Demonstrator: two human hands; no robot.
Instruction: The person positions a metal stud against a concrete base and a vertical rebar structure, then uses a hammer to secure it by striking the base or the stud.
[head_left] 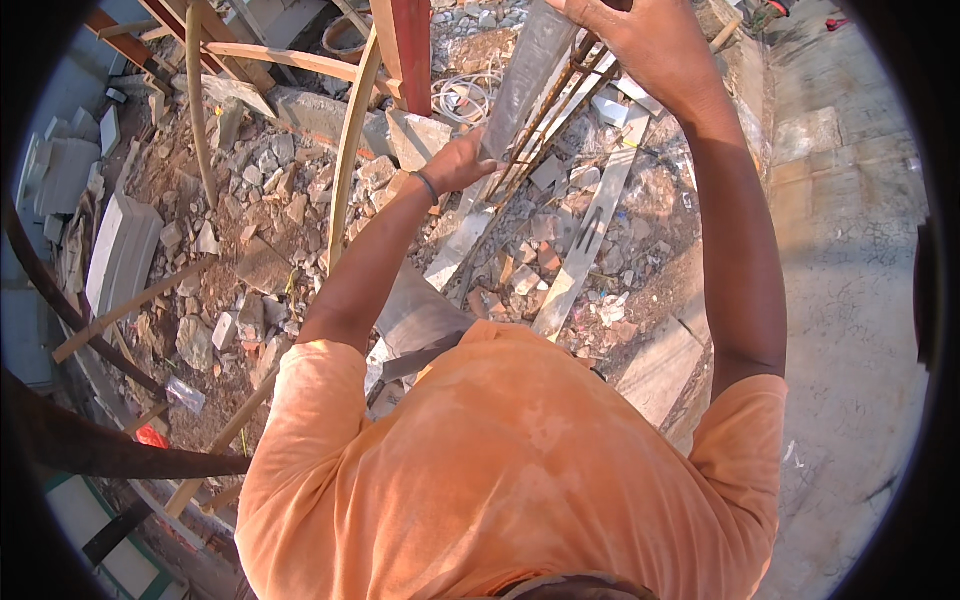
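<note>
A long grey board (522, 85) stands tilted at the top middle, beside a cage of rusty reinforcing bars (550, 110). My left hand (458, 165) is closed on the board's left edge near its lower part, its thumb lying by the bars. Higher up, my right hand (650, 50) bends over the upper end of the board and bars, its fingers curled there. The top border of the picture cuts off part of that hand, and the board's upper end runs out of view.
Broken bricks and stones (255, 185) cover the ground. A holed pale plank (597, 215) lies among the rubble. Wooden poles (355, 130) and a red post (402, 50) rise on the left, near coiled white cable (465, 100). Cracked concrete (850, 300) borders the right.
</note>
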